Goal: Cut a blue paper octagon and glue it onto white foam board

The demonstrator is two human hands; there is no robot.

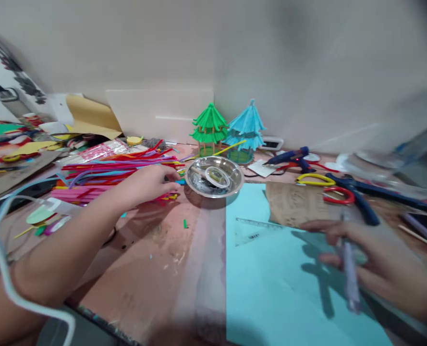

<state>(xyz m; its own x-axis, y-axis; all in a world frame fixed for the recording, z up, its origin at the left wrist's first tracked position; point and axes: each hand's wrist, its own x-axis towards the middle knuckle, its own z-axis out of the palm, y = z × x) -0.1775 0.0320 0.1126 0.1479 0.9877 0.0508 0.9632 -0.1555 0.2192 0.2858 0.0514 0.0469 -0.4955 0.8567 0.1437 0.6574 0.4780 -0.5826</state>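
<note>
My left hand [155, 182] reaches over a pile of colourful pipe cleaners [91, 168], just left of a shiny metal bowl [216, 192]. Its thumb and forefinger are apart, near a small blue piece [180, 182]; nothing is seen gripped. Inside the bowl sits a small round clear dish [217, 177]. At the right, my right hand [375, 264] is blurred and holds a pale purple pen [350, 278] between its fingers. It hovers above a light blue sheet [263, 288]. A clear set square [254, 230] lies on that sheet, left of the hand.
Behind the bowl stand a green pagoda model [210, 127] and a blue one [247, 125]. Brown cardboard [296, 204], a blue glue gun [292, 158], yellow-handled scissors [316, 179] and red-handled pliers [339, 196] lie at the right. A pale cable [4, 269] crosses my left arm.
</note>
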